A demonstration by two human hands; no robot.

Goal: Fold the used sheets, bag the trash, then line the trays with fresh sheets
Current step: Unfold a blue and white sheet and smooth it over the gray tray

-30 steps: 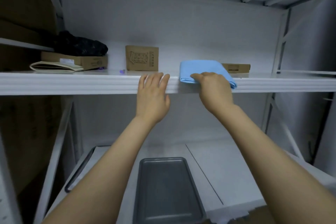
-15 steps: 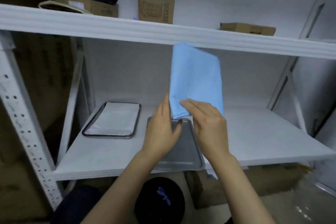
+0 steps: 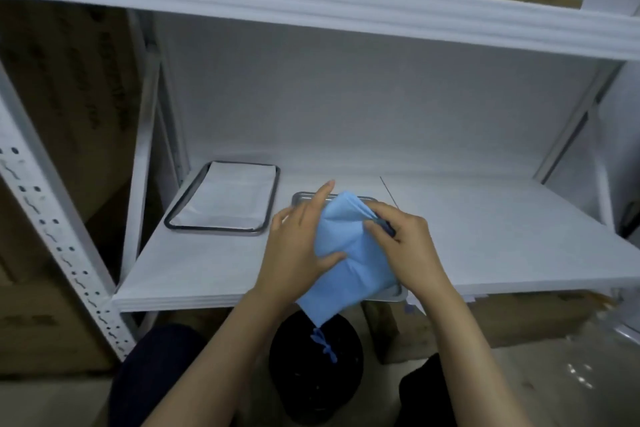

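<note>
While left hand [image 3: 298,246] and right hand [image 3: 410,248] pinch the blue sheet [image 3: 353,276] (grips closed), it overhangs the shelf [image 3: 180,300] edge.

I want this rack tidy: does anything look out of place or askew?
The metal tray under the blue sheet seems to jut past the front edge of the lower shelf. Nothing else stands out.

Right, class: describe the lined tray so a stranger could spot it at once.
Find the white lower shelf of the rack. At its back left lies a dark-rimmed tray lined with a white sheet. The other tray, nearer the front, sits mostly hidden behind a blue sheet.
</note>
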